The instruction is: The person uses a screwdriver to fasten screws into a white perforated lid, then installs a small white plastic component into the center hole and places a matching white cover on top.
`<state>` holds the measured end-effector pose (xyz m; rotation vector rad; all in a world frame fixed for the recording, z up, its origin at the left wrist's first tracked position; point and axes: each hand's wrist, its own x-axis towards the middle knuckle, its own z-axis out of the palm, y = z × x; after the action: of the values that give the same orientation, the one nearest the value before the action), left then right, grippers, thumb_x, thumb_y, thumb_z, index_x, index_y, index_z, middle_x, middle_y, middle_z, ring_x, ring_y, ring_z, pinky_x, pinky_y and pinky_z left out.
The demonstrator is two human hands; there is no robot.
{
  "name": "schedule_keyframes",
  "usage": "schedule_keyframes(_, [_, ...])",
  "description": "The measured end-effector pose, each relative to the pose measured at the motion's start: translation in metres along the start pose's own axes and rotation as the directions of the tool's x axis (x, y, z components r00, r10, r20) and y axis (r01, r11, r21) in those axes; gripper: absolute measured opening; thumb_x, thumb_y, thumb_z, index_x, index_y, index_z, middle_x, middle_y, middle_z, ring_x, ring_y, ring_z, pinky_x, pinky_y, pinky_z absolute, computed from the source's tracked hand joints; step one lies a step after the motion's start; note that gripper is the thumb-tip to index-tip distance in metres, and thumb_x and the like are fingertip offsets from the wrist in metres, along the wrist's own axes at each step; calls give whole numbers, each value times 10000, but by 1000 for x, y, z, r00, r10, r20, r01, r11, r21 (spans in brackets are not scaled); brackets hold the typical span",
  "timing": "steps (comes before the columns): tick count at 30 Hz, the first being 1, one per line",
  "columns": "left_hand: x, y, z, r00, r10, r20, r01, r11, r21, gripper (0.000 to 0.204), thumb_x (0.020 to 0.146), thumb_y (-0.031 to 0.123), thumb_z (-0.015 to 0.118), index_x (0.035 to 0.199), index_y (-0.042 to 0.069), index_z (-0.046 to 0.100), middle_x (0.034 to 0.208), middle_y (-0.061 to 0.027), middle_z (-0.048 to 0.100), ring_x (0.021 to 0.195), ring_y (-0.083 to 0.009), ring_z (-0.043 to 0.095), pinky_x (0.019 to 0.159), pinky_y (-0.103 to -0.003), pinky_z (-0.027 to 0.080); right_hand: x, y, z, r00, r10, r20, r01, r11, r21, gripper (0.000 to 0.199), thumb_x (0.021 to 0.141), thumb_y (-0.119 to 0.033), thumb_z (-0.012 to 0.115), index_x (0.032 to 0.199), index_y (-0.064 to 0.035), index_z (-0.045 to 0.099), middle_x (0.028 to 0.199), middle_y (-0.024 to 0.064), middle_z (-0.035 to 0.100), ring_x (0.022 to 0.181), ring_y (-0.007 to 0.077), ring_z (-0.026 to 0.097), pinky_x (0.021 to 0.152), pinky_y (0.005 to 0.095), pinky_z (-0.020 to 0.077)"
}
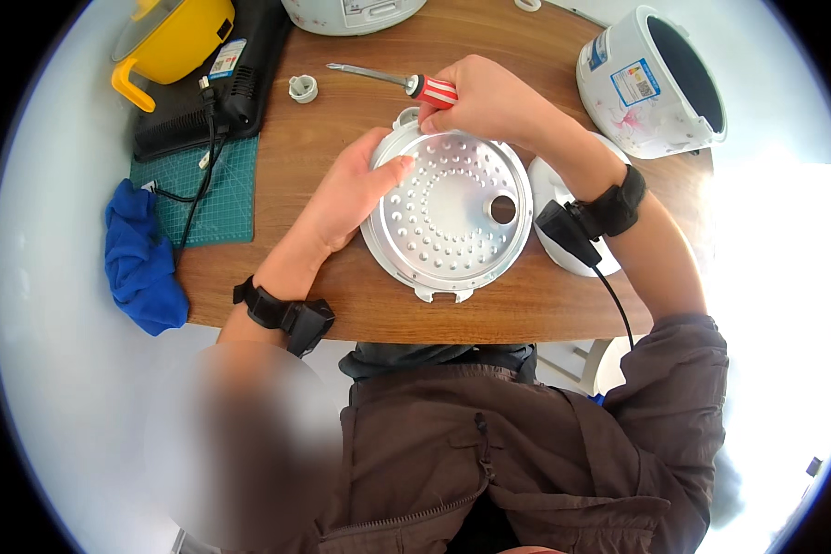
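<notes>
- Silver metal lid (448,198) is the main thing here: round, dimpled in rings, one round hole (501,210) off to its right side, little tabs sticking out of the near edge. It's over the wooden table (319,300), close to the near edge; can't tell if it sits flat or is propped up a bit.
- Left hand (346,189) has the lid's left rim pinched, thumb laid on the top face. The other fingers go down around the edge, so I can't tell how they're spread.
- Right hand (480,97) is at the lid's far rim, fingers curled around the handle of a red-and-white screwdriver (421,88), fingertips down by the rim. Blade points left, out past the far side of the lid.
- Just right of the lid, partly under the right forearm, there's a smooth white cover (547,198).
- Beyond the lid to the left is a small white cap (303,89).
- Far right past the lid: white cooker body (623,115), dark inside, mouth tipped to the right. Straight past the lid, another white appliance (355,17), partly cut off.
- Well left of the lid: green cutting mat (226,208), blue cloth (143,263), black power cord (194,217), and farther back a flat black appliance (185,129) next to a yellow pot (185,55).
</notes>
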<state>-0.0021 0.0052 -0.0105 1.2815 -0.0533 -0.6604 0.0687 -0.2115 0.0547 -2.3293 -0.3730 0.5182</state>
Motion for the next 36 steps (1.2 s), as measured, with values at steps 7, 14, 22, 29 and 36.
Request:
schedule_keyframes(7, [-3, 4, 4, 999, 8, -32, -7, 1000, 6, 330, 1011, 173, 644, 1268, -15, 556, 1079, -68, 672, 933, -109, 653, 812, -284, 551, 3, -1, -1, 999, 36, 0, -36, 999, -26, 208, 711, -229, 832, 849, -80, 785, 798, 111, 743, 759, 240, 704, 720, 383, 546])
schedule_keyframes(14, [-1, 5, 4, 999, -22, -46, 22, 1000, 4, 326, 1014, 174, 642, 1264, -16, 554, 1076, -71, 672, 925, -106, 657, 800, -278, 552, 7, 5, 4, 998, 62, -22, -63, 997, -35, 220, 709, -250, 838, 845, -84, 788, 787, 112, 741, 744, 243, 701, 713, 378, 545])
schedule_keyframes(22, [-1, 7, 4, 1000, -21, -7, 21, 1000, 22, 380, 1014, 186, 644, 1313, -28, 547, 1100, -71, 670, 960, -115, 651, 831, -291, 548, -4, 1, -5, 1000, 18, 11, -18, 997, 74, 172, 795, -132, 806, 892, 6, 773, 806, 90, 745, 733, 152, 674, 711, 308, 524])
schedule_keyframes(29, [0, 4, 2, 999, -39, 14, 38, 999, 35, 418, 1017, 198, 639, 1343, -43, 537, 1132, -81, 662, 999, -127, 647, 861, -306, 546, -4, 5, -8, 998, 19, 65, -24, 996, 90, 174, 800, -123, 806, 908, 9, 774, 825, 86, 742, 778, 145, 682, 745, 291, 523])
schedule_keyframes(36, [1, 6, 2, 998, -48, 28, 47, 998, 39, 424, 1020, 195, 633, 1353, -48, 531, 1135, -88, 669, 1001, -133, 656, 868, -308, 552, -5, 11, -7, 997, 17, 75, -29, 986, 162, 179, 808, -133, 809, 930, -6, 773, 844, 67, 740, 786, 138, 668, 744, 287, 512])
